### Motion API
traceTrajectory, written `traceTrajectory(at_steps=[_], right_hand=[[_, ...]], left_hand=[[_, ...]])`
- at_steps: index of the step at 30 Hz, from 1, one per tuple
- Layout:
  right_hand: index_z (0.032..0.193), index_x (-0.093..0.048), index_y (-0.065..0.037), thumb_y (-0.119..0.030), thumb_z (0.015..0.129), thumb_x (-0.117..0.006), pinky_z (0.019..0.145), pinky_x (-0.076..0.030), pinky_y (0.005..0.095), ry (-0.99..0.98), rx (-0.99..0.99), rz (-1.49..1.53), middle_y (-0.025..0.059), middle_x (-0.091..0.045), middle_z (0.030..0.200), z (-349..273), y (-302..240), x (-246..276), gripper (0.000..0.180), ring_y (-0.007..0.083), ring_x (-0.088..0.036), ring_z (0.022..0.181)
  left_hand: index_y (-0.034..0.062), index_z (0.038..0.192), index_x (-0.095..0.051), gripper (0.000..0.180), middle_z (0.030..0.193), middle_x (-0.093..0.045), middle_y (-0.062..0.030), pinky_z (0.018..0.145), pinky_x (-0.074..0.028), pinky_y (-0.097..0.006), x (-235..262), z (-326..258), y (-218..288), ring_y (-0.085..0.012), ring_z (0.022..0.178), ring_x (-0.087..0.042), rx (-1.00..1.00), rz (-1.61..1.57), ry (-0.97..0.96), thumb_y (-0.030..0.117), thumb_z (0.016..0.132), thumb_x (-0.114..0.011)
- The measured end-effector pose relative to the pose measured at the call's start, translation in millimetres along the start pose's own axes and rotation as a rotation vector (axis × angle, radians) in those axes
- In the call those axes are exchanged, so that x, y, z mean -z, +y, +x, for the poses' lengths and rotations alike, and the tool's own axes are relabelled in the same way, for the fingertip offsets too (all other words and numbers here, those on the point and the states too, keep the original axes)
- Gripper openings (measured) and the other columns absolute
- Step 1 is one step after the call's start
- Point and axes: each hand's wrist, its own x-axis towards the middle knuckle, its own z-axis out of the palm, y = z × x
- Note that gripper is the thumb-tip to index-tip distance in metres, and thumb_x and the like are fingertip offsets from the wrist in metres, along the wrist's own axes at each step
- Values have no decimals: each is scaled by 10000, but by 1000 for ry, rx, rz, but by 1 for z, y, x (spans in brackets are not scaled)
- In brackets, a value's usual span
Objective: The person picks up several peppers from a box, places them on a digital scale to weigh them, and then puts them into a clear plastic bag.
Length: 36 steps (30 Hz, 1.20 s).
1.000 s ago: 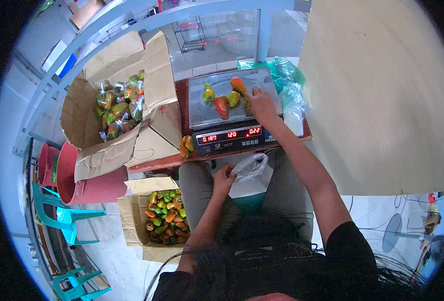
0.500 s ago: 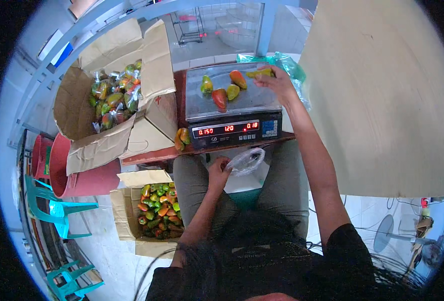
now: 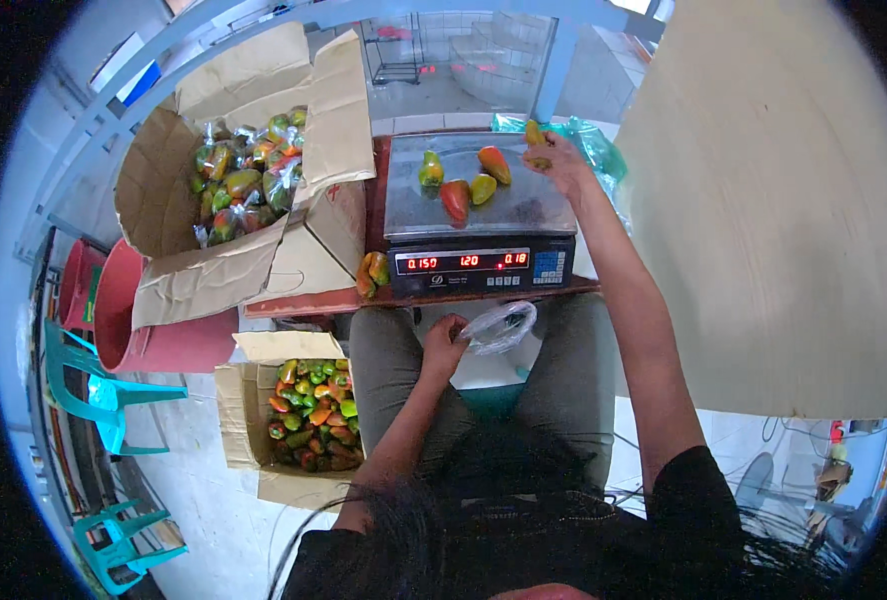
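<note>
My right hand [image 3: 561, 165] is closed round a yellowish pepper [image 3: 534, 134], held upright at the right far side of the scale's metal pan [image 3: 413, 222]. On that pan lie several more peppers, among them a red one [image 3: 454, 200], an orange-red one [image 3: 494, 164] and a green one [image 3: 430, 172]. Red digits glow on the front of the digital scale [image 3: 481, 272]. Lower down, over my lap, my left hand [image 3: 444, 350] pinches the edge of a clear plastic bag [image 3: 503, 327], whose mouth is spread.
Left of the scale, an open cardboard box [image 3: 153, 220] holds bagged peppers. Loose peppers [image 3: 372, 274] sit at the table edge [image 3: 313, 303]. A lower box [image 3: 238, 420] of peppers stands on the floor near red tubs [image 3: 173, 345] and a turquoise chair [image 3: 113, 395]. A large pale board [image 3: 763, 220] rises at right.
The pepper in my right hand has turned from lying sideways to pointing up. My left hand still grips the bag. The whole view has shifted slightly.
</note>
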Motion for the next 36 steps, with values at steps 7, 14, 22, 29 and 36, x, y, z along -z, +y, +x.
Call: traceTrajectory(at_steps=[7,14,22,29,36], right_hand=[[933,-607,-86,-117,616,-618,716,-468,361,-92,562,-1237,117,-607,898,45,-2,-37,319,285,-586,838],[948,-620,-115,-143,651,-596,743,-457,367,-386,444,-1675,122,-617,883,75,15,-21,300,293,-582,822],[877,-615,-99,-120,630,-619,712,-463,383,-331,386,-1830,144,-604,859,41,-4,-4,248,312,-576,813],[943,-565,-68,-184,658,-657,633,-455,380,-83,537,-1662,132,-600,839,6,6,28,322,305,-578,759],[973,-564,-67,-264,670,-689,700,-447,274,-24,39,-637,72,-584,815,-132,-1,20,382,125,-559,780]], left_hand=[[5,844,-550,219,768,-569,-117,643,-453,-301,-4,3,-8,-210,695,-578,-5,16,43,-6,635,-616],[2,848,-551,234,775,-566,-121,641,-452,-301,-4,3,-7,-228,701,-575,-5,-57,50,-9,626,-627],[4,852,-558,247,783,-561,-121,654,-445,-324,-4,2,-16,-231,711,-567,44,-42,46,-2,618,-636],[4,840,-561,254,782,-561,-140,637,-448,-337,0,5,5,-259,701,-564,-27,81,68,-36,592,-601],[2,834,-552,243,817,-541,-143,648,-442,-340,4,2,4,-285,717,-554,-28,61,143,-62,599,-553]])
